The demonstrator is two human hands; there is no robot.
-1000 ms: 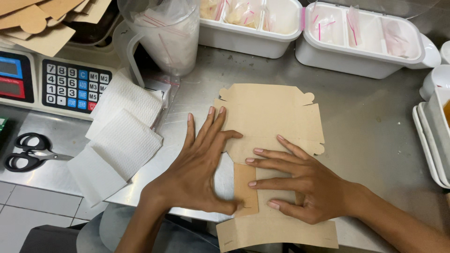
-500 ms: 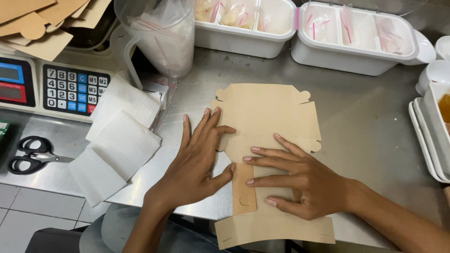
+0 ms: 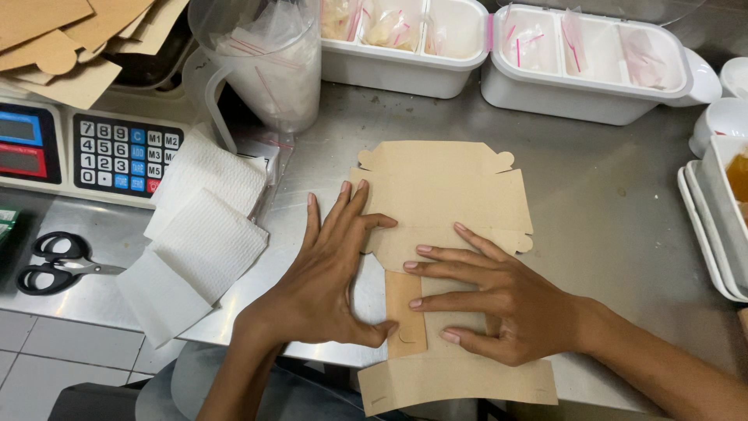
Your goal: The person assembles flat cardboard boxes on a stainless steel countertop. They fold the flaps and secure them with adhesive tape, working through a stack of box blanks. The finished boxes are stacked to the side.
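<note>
Left hand (image 3: 327,284), right hand (image 3: 491,300), both hands open, flat on cardboard box blank (image 3: 444,195)

A flat, unfolded brown cardboard box (image 3: 444,203) lies on the steel counter. To its far left stands a weighing scale (image 3: 86,148) with blue and red screens. Beyond that lies a pile of brown box blanks (image 3: 62,39). Behind the box, white tubs hold small clear sachets (image 3: 389,23).

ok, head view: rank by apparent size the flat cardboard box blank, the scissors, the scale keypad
1. Flat cardboard box blank, clearly largest.
2. Scale keypad.
3. Scissors.
Keypad and scissors look close in size, so their order is unsure.
</note>
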